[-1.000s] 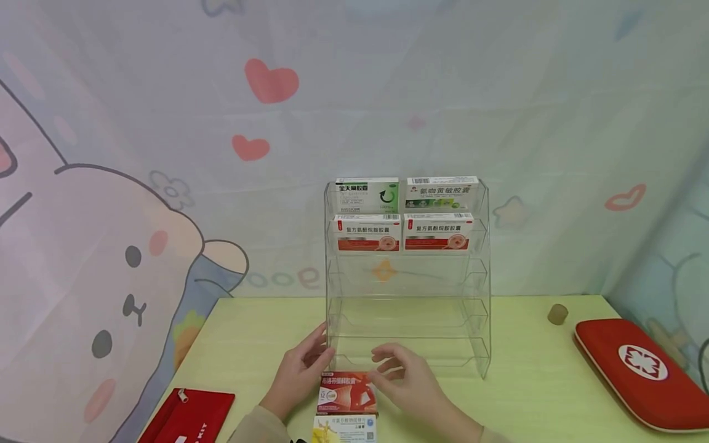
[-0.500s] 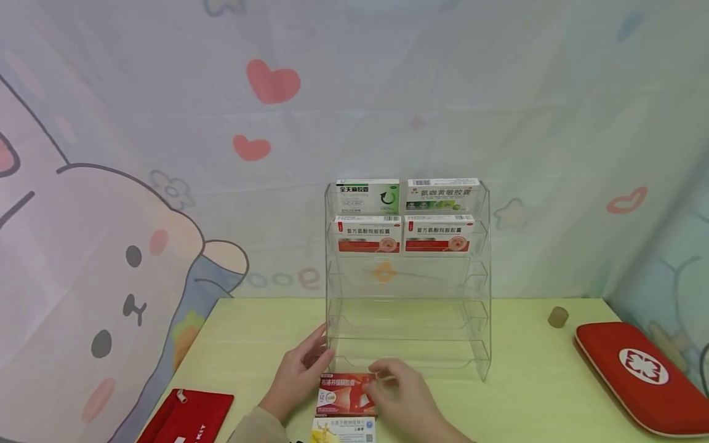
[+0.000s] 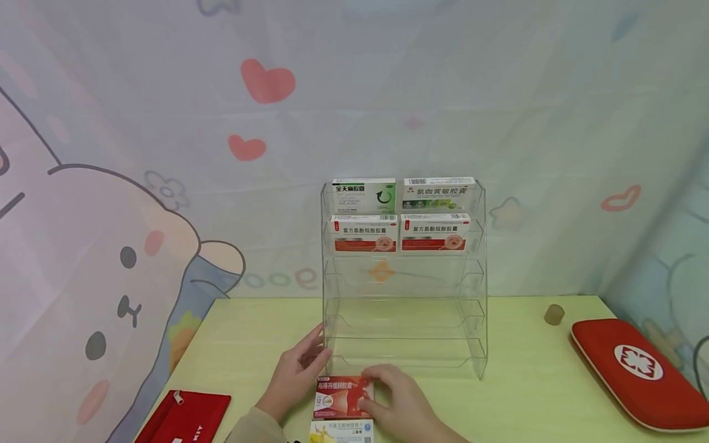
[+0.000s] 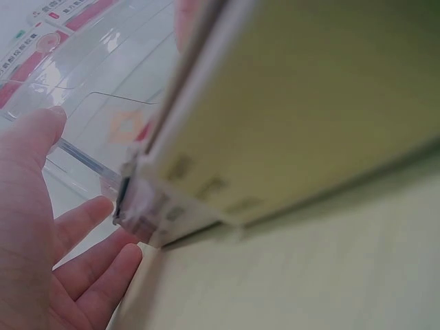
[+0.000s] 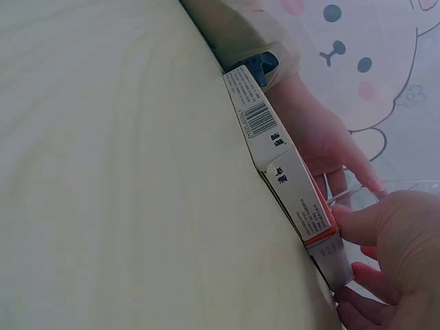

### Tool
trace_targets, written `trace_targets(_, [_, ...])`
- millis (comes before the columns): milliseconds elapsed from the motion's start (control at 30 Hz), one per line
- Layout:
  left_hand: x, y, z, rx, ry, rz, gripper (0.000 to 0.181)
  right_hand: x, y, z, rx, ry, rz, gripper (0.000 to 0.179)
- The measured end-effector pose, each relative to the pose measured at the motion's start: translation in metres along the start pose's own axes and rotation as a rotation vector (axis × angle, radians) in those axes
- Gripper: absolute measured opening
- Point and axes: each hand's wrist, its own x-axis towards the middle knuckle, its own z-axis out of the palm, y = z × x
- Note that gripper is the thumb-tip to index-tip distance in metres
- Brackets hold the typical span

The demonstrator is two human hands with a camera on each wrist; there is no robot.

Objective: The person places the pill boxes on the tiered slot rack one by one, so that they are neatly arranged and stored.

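Note:
A red medicine box (image 3: 332, 397) lies flat on the table before a clear tiered acrylic rack (image 3: 404, 352). My right hand (image 3: 401, 401) pinches its right end, thumb on the top face and fingers at the far edge, as the right wrist view also shows. Just nearer lies a white-and-yellow medicine box (image 3: 343, 432), cut off by the frame's bottom. My left hand (image 3: 296, 376) rests at the rack's lower left side, thumb by the front edge and fingers loosely extended along the outside. In the left wrist view a blurred surface hides much of the scene.
Several medicine boxes stand on the rack's upper two tiers, among them a green-and-white box (image 3: 362, 197) and a red-and-white box (image 3: 434, 234). A red zip pouch (image 3: 194, 415) lies at left, a red hard case (image 3: 637, 369) at right, with a small brown cylinder (image 3: 554, 314) behind it.
My right hand has come down and left from above the red medicine box and now grips its right end. The left hand stays at the rack's side.

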Motion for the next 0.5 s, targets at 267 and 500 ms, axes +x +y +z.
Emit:
trace_targets(267, [-0.0007, 0.0012, 0.0, 0.004, 0.012, -0.003, 0.06, -0.0015, -0.0051, -0.0048, 0.006, -0.066, 0.032, 0.046])
trace_targets(500, [-0.0001, -0.0002, -0.0002, 0.019, 0.011, -0.002, 0.061, -0.0026, -0.0065, -0.0086, -0.013, -0.089, 0.006, 0.044])
